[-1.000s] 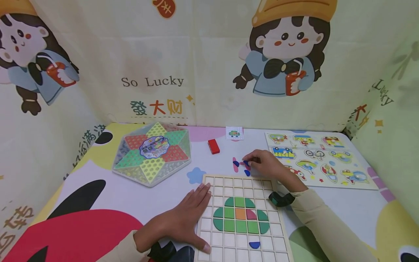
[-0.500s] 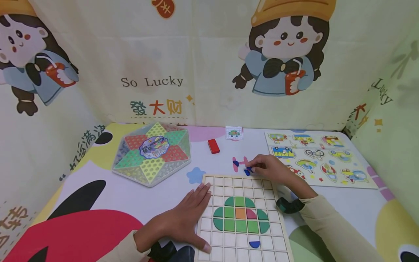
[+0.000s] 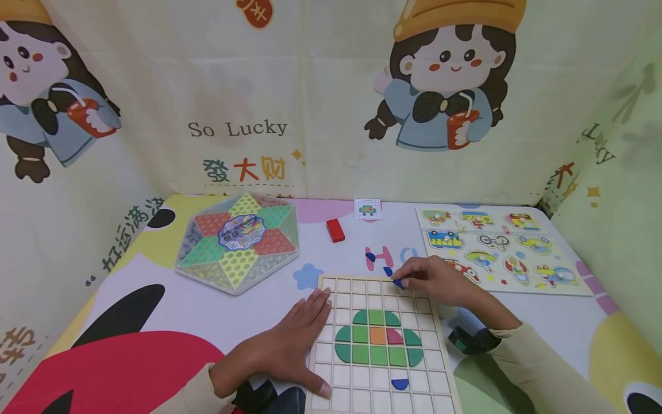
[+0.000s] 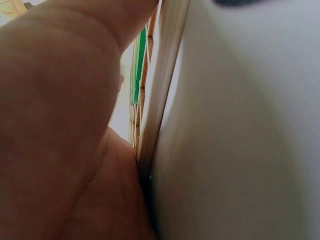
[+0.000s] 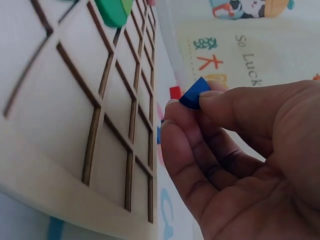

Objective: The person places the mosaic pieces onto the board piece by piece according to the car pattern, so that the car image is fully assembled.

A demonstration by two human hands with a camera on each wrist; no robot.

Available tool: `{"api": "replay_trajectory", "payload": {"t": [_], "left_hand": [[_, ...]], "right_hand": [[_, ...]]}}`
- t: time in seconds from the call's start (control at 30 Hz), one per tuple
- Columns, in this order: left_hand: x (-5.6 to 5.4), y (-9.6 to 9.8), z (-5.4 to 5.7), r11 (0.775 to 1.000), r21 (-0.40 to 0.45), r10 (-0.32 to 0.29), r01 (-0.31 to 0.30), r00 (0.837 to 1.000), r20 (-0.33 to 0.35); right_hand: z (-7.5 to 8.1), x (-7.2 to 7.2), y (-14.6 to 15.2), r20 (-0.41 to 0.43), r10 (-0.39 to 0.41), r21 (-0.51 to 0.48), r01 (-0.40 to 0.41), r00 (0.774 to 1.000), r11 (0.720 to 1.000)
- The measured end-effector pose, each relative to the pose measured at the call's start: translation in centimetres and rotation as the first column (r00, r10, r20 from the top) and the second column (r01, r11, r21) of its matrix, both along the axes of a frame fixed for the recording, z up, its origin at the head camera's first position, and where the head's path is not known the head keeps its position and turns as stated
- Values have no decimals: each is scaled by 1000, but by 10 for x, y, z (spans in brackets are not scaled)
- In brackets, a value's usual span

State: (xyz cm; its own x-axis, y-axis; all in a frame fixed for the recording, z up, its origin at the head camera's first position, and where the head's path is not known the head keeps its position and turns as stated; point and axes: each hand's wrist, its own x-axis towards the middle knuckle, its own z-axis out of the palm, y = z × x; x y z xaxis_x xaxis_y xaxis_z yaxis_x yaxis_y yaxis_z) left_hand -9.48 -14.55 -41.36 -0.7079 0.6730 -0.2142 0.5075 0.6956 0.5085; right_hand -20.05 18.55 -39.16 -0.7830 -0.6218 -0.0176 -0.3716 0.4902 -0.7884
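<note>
My right hand (image 3: 439, 280) pinches a small blue puzzle piece (image 5: 194, 95) between thumb and fingers, close over the far right part of a wooden grid board (image 3: 362, 376). My left hand (image 3: 281, 345) lies along the board's left edge, fingers straight and spread, thumb on its near left corner. Several green pieces (image 3: 376, 317), an orange square (image 3: 377, 336) and a rose-red piece (image 3: 395, 336) fill cells mid-board. A blue half-round piece (image 3: 400, 384) sits nearer the front. Beyond the board lie two more blue pieces, one (image 3: 388, 271) by its far edge, another (image 3: 370, 257) farther left.
A hexagonal game box (image 3: 238, 244) stands at the back left. Behind the board are a red block (image 3: 335, 230) and a small pattern card (image 3: 368, 209). A vehicle picture board (image 3: 496, 247) lies at the right, near my right forearm. A printed curtain (image 3: 320, 115) hangs behind.
My right hand has picked up a blue piece from the table behind the board and brought it nearer, over the board's far edge. The left hand keeps its place.
</note>
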Motion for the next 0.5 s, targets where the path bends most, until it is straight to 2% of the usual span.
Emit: {"api": "replay_trajectory", "payload": {"t": [0.23,0.5], "left_hand": [[1,0,0,1000,1,-1,1,1000,-10],[0,-1,1,1000,-1,-3,3,1000,-14]], "right_hand": [[6,17,-2,65,110,-49,-107,992,993],[11,36,-8,88,267,-104,-257,960,961]]}}
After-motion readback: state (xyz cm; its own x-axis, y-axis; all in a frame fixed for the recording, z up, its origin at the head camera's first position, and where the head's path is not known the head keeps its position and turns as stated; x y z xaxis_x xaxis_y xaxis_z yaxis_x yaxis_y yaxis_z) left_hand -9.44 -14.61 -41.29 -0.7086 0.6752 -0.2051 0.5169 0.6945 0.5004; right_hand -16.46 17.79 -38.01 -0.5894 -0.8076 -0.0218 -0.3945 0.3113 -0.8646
